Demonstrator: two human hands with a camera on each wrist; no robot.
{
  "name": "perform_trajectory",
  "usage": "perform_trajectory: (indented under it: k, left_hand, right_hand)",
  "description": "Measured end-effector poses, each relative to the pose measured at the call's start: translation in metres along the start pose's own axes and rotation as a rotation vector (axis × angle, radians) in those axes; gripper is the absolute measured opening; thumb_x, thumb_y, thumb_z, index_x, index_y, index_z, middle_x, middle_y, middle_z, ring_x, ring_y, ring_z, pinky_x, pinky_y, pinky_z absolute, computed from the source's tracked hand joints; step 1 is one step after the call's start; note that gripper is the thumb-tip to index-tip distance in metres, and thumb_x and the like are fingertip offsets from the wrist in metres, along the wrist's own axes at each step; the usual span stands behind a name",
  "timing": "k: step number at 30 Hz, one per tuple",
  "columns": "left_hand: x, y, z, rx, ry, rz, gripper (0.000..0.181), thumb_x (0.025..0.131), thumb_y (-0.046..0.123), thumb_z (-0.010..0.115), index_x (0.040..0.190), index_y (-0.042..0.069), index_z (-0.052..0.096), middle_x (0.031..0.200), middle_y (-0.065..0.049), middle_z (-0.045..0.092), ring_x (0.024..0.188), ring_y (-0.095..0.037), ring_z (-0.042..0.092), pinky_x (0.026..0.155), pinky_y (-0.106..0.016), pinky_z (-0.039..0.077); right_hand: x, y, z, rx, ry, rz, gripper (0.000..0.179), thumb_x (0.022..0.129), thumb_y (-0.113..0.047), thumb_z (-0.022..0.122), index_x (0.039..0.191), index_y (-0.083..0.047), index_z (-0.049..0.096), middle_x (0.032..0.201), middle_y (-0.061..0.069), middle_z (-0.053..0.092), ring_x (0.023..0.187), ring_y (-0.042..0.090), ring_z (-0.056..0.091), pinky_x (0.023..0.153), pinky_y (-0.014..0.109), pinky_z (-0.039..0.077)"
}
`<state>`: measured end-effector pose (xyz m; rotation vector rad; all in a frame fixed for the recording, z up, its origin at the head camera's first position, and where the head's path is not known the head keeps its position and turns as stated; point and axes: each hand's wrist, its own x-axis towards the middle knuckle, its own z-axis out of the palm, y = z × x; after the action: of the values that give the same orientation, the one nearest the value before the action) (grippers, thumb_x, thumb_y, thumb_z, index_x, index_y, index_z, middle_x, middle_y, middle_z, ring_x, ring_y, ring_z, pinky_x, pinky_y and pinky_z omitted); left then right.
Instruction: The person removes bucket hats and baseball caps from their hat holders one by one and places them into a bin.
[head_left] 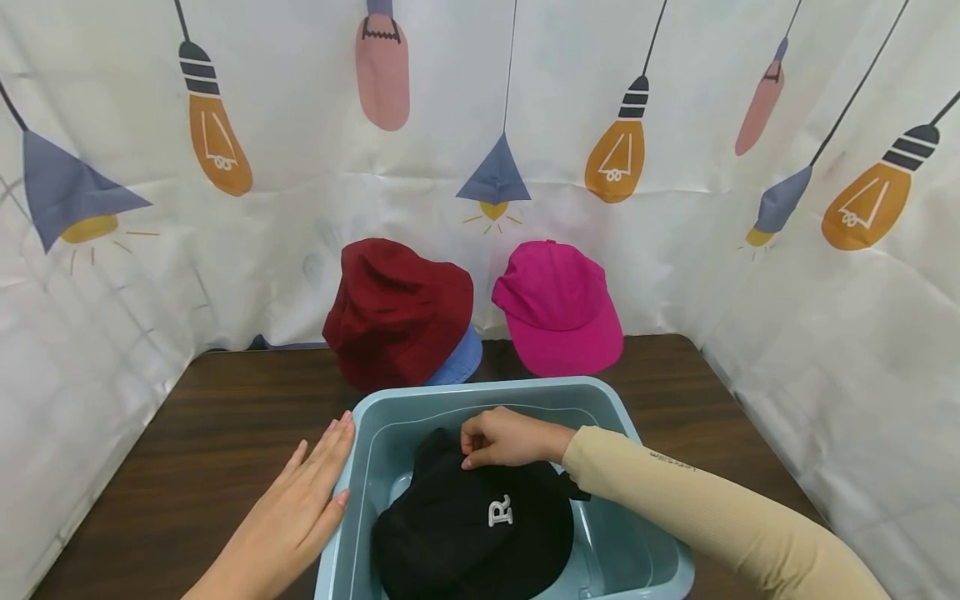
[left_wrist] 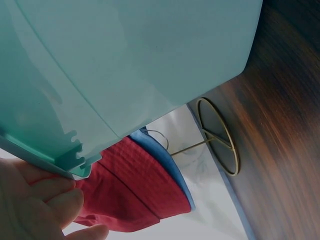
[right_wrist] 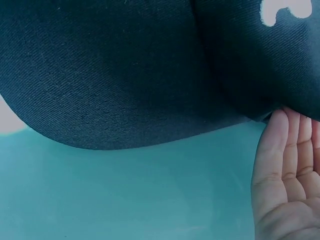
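A black cap (head_left: 472,525) with a white letter R lies inside a light blue plastic tub (head_left: 600,398) at the table's near edge. My right hand (head_left: 480,450), in a beige sleeve, reaches into the tub and pinches the cap's far edge. In the right wrist view the fingers (right_wrist: 280,170) curl under the black cap (right_wrist: 125,70), above the tub's floor (right_wrist: 125,195). My left hand (head_left: 330,467) lies flat with straight fingers against the tub's left outer wall. The left wrist view shows its fingertips (left_wrist: 45,200) at the tub's rim (left_wrist: 75,162).
Behind the tub a dark red bucket hat (head_left: 397,312) sits over a blue hat (head_left: 459,360) on a wire stand (left_wrist: 217,135). A pink cap (head_left: 558,308) stands to its right. A lamp-printed white curtain (head_left: 825,317) encloses the brown wooden table (head_left: 225,417).
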<state>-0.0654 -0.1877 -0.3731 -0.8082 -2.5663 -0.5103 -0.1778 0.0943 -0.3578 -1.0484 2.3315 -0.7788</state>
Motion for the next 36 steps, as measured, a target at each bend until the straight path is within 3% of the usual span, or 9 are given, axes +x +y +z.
perform_trajectory:
  k: [14, 36]
  left_hand:
    - [0.001, 0.001, 0.0, 0.011, -0.025, -0.025, 0.069, 0.094, 0.022, 0.057, 0.151, 0.002, 0.022, 0.154, -0.011, 0.027, 0.144, -0.011, 0.01, 0.111, -0.017, -0.006]
    - [0.0, 0.001, -0.001, -0.01, -0.014, -0.017, 0.07, 0.093, 0.019, 0.058, 0.151, 0.002, 0.022, 0.154, -0.012, 0.027, 0.144, -0.016, 0.016, 0.111, -0.018, -0.005]
  right_hand:
    - [-0.001, 0.001, -0.007, 0.038, 0.004, -0.025, 0.011, 0.084, -0.008, 0.073, 0.083, -0.012, 0.062, 0.072, -0.009, 0.06, 0.06, 0.005, 0.053, 0.063, 0.02, 0.05]
    - [-0.007, -0.005, -0.018, 0.118, 0.016, -0.066, 0.01, 0.084, -0.008, 0.072, 0.086, -0.013, 0.063, 0.076, -0.008, 0.062, 0.064, 0.008, 0.058, 0.066, 0.023, 0.051]
